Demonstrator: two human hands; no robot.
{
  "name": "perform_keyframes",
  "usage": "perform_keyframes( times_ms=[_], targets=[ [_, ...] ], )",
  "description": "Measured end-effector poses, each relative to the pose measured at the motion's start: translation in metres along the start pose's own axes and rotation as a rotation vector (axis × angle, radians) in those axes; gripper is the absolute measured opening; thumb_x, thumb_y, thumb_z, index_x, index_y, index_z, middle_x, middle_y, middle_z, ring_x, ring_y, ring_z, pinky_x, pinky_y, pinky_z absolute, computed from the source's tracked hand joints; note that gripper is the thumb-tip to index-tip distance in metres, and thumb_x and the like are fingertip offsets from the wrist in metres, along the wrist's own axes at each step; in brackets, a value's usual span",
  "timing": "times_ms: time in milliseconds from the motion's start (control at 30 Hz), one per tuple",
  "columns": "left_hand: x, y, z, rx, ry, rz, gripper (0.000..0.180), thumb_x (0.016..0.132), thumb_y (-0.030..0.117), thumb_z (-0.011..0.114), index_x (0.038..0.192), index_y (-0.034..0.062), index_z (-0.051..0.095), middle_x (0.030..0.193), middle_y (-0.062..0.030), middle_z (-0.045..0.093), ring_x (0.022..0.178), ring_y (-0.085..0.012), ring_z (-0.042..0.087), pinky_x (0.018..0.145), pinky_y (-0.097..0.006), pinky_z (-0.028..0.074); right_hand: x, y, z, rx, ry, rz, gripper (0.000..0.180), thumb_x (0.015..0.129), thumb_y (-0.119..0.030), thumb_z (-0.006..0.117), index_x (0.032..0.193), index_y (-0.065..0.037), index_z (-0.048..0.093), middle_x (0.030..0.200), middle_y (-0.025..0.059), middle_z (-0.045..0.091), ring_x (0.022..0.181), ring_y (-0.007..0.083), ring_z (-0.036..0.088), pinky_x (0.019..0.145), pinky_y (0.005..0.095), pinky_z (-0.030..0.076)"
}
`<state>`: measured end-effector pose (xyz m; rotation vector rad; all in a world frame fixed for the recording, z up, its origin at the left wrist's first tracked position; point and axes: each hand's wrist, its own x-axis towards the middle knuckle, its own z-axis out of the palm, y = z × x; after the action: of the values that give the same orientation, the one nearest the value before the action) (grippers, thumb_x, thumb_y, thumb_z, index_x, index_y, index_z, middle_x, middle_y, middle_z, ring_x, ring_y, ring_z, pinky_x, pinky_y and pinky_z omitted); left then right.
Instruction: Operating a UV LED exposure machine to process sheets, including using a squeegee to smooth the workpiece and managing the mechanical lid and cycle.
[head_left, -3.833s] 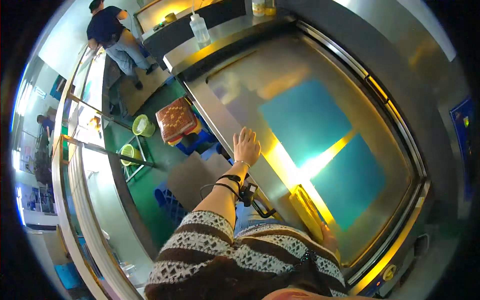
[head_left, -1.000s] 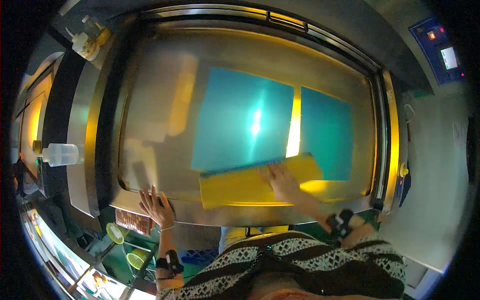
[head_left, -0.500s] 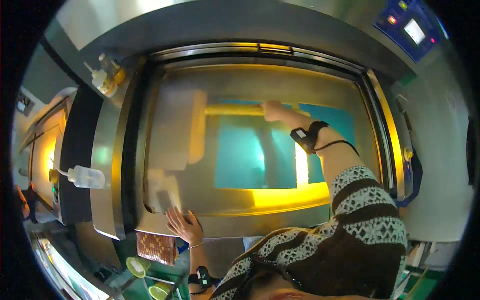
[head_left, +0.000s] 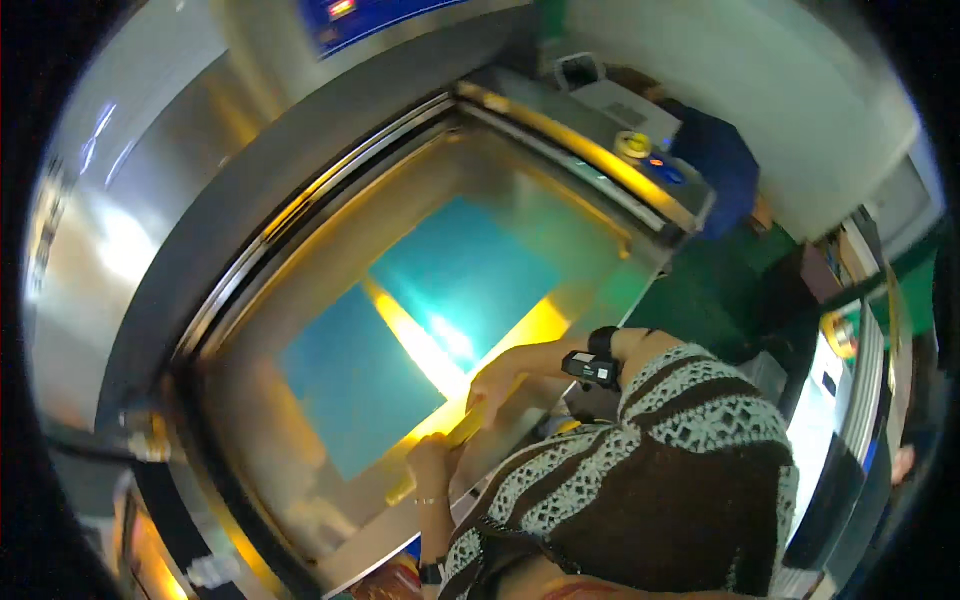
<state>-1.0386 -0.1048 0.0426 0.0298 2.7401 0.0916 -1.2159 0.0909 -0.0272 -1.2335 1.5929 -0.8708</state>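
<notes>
A long yellow bar (head_left: 462, 430) lies slantwise along the near edge of the lit work surface. My left hand (head_left: 430, 462) is closed around it toward its near left end. Farther along the same bar, my right hand (head_left: 488, 388) is closed on it too. Both hands are somewhat blurred, and the fingers partly hide the bar. Just beyond them, two teal sheets, a left one (head_left: 360, 385) and a right one (head_left: 460, 265), lie flat side by side. A bright yellow-lit strip (head_left: 415, 340) shows between them.
A dark raised frame (head_left: 290, 230) borders the metal work surface (head_left: 250, 400). On the right rim sits a yellow knob (head_left: 633, 146) beside small lights. A blue control panel (head_left: 370, 18) is at the top. A clear bottle (head_left: 215, 572) stands at lower left.
My view has turned and shifted rightward. My right hand has drawn the yellow bar from the sheets' far edge to the near edge. My left hand has left the edge and taken hold of the bar.
</notes>
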Motion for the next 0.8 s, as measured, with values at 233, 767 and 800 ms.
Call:
perform_keyframes(
  times_ms=[233, 767, 800],
  targets=[
    [-0.033, -0.053, 0.043, -0.059, 0.11, -0.089, 0.042, 0.064, 0.047, 0.068, 0.082, 0.0099, 0.064, 0.077, -0.0101, 0.063, 0.067, -0.0259, 0.062, 0.06, -0.036, 0.05, -0.211, 0.06, -0.119, -1.089, 0.697, 1.029, 0.024, 0.08, -0.026, 0.055, 0.087, -0.004, 0.06, 0.074, 0.0114, 0.059, 0.067, 0.0265, 0.059, 0.059, 0.0402, 0.047],
    [-0.043, -0.101, 0.038, -0.148, 0.322, -0.055, 0.032, 0.065, 0.038, 0.069, 0.081, 0.0119, 0.063, 0.079, -0.0052, 0.061, 0.071, -0.0245, 0.06, 0.059, -0.037, 0.049, -0.236, 0.007, -0.132, -1.195, 1.184, 1.172, 0.027, 0.079, -0.031, 0.054, 0.1, -0.016, 0.06, 0.098, 0.0123, 0.052, 0.094, 0.0306, 0.051, 0.074, 0.0465, 0.043],
    [-0.037, -0.096, 0.021, -0.106, 0.272, -0.097, 0.029, 0.064, 0.036, 0.07, 0.077, 0.0116, 0.062, 0.076, -0.0047, 0.06, 0.069, -0.024, 0.06, 0.057, -0.037, 0.048, -0.235, 0.0, -0.135, -1.171, 1.138, 1.206, 0.024, 0.077, -0.028, 0.057, 0.098, -0.016, 0.062, 0.097, 0.0128, 0.055, 0.092, 0.0307, 0.053, 0.075, 0.0449, 0.043]
  ],
)
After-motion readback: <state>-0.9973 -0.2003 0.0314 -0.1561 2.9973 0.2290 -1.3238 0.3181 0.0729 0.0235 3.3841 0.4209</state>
